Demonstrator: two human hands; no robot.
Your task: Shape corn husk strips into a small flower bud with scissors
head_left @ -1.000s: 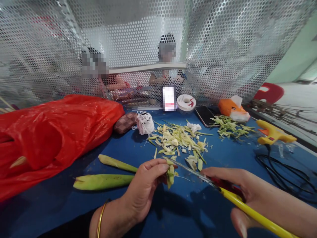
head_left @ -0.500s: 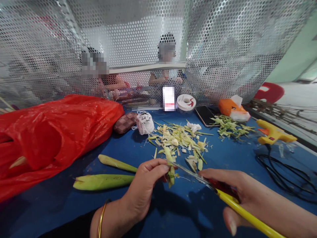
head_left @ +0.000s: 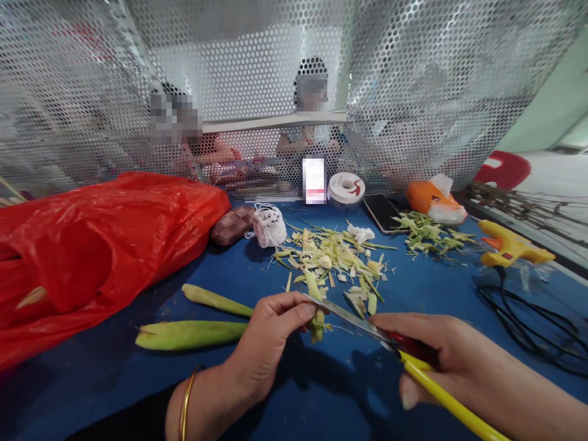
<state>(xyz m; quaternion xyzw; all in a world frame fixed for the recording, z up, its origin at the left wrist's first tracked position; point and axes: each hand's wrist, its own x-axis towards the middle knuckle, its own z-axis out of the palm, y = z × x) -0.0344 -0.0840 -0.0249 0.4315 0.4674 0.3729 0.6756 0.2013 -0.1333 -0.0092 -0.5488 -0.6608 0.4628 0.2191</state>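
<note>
Left hand (head_left: 275,343) pinching, right hand (head_left: 432,355) gripping, both wrists low.

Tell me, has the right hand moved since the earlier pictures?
Yes, slightly. Judged against the yellow glue gun, the right hand has shifted left with the scissors, its thumb most clearly.

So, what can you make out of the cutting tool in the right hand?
The cutting tool has a slim, silvery, metallic-looking blade, a long glossy yellow handle and a red part mostly covered by the right hand gripping it. It slants above the blue table, blade end at the green plant piece in the left hand. The yellow handle runs out of view at the bottom.
</note>
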